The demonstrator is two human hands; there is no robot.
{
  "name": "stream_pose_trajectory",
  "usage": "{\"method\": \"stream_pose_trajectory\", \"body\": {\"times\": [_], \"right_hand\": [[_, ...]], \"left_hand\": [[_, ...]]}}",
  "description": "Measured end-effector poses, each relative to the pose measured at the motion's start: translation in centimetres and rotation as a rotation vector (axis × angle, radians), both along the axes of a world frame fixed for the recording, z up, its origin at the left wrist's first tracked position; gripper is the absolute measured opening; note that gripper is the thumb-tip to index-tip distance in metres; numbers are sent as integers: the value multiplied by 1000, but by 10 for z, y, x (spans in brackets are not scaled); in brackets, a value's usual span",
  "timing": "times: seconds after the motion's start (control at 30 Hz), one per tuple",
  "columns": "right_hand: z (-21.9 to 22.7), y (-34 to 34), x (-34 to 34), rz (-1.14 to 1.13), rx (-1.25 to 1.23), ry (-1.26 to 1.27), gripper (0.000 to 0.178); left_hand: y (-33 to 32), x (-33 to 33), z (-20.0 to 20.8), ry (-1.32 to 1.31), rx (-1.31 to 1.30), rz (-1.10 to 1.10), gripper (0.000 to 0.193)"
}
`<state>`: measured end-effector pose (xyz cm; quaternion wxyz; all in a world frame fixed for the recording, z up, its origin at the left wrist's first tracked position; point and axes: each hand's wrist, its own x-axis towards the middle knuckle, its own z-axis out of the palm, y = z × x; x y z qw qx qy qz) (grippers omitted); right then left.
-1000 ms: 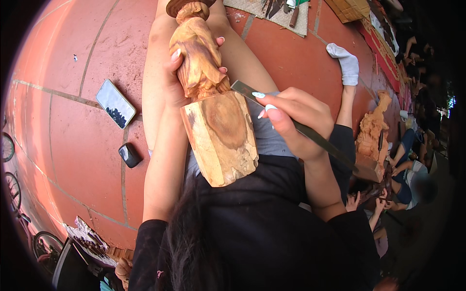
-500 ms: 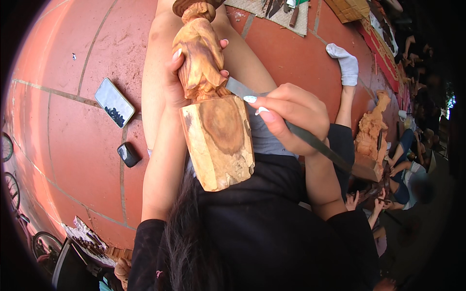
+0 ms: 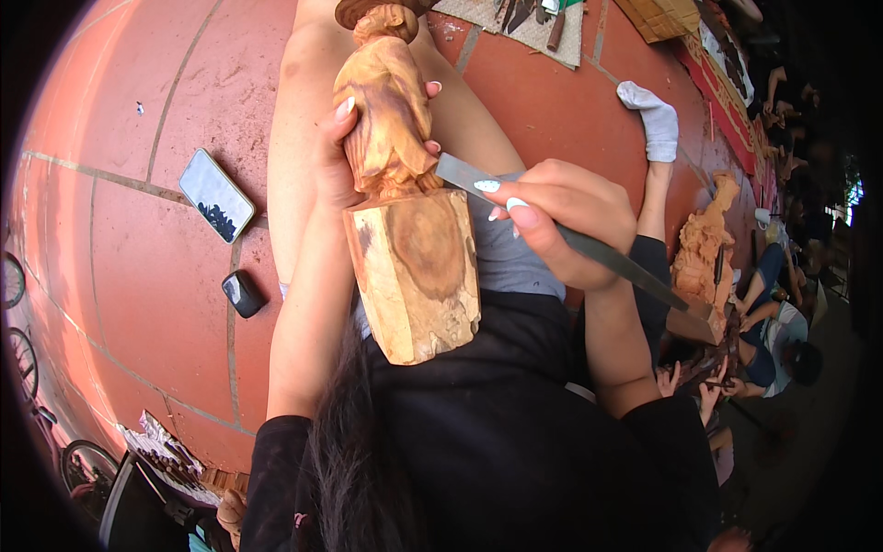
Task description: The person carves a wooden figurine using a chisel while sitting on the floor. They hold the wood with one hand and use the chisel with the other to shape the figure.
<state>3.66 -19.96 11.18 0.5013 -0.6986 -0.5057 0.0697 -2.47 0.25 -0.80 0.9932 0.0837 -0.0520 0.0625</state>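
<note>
A carved wooden figure in a wide-brimmed hat lies over my lap, its blocky, uncarved base toward my body. My left hand is wrapped round the figure's robe, thumb on the near side and fingertips showing at its right edge. In my right hand is a flat steel carving chisel, pinched near the blade, its shank running back past the wrist. The chisel's tip is at the right edge of the robe's hem, just above the base; whether it touches the wood I cannot tell.
On the red tiled floor to the left lie a phone and a small black case. Several tools rest on a pale mat at the far side. Another carving stands at right, near other people and a socked foot.
The figure has shifted slightly right and turned a little in my left hand. My right hand has moved right and slightly nearer my body, drawing the chisel's tip back from the robe.
</note>
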Motion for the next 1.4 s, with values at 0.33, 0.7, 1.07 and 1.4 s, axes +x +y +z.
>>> {"method": "stream_pose_trajectory", "body": {"times": [0.33, 0.7, 1.07, 1.4], "right_hand": [[1, 3, -1, -1, 14, 22, 10], [4, 4, -8, -125, -69, -64, 15], [-3, -1, -11, -176, -81, -17, 10], [-1, -7, -9, -177, -165, 97, 23]], "left_hand": [[-2, 0, 0, -13, -45, -11, 75], [-10, -5, 38, 329, 300, 149, 70], [-14, 2, 16, 286, 328, 176, 65], [-15, -2, 25, 272, 400, 157, 69]]}}
